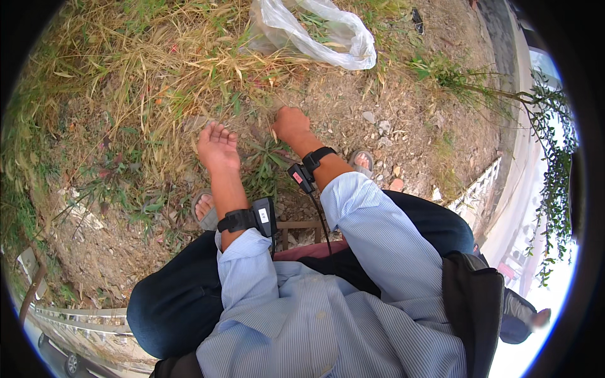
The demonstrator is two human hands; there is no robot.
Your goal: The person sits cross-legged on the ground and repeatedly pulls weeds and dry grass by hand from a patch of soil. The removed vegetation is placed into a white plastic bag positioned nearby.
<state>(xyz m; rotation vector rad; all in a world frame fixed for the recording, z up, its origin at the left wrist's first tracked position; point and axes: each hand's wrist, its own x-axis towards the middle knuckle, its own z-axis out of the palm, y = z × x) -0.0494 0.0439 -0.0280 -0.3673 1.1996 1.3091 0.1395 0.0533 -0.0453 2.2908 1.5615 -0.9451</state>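
My left hand (220, 145) is raised over the dry grass and soil, palm up, fingers loosely curled and nothing in it. Close to a low green weed (268, 163), my right hand (291, 125) is bent into a fist-like shape, back of the hand showing; its fingertips are hidden, so whether it holds anything cannot be told. Beyond both hands lies a translucent white plastic bag (357, 40) with its mouth open and green plant matter visible inside. Each forearm wears a black strapped device with a cable.
Stones (384, 127) lie on the bare soil to the right. Tall dry grass (142, 61) spreads at the upper left. A leafy branch (520, 97) reaches in from the right, near a white fence (477, 186). Part of another person (517, 314) shows at the lower right.
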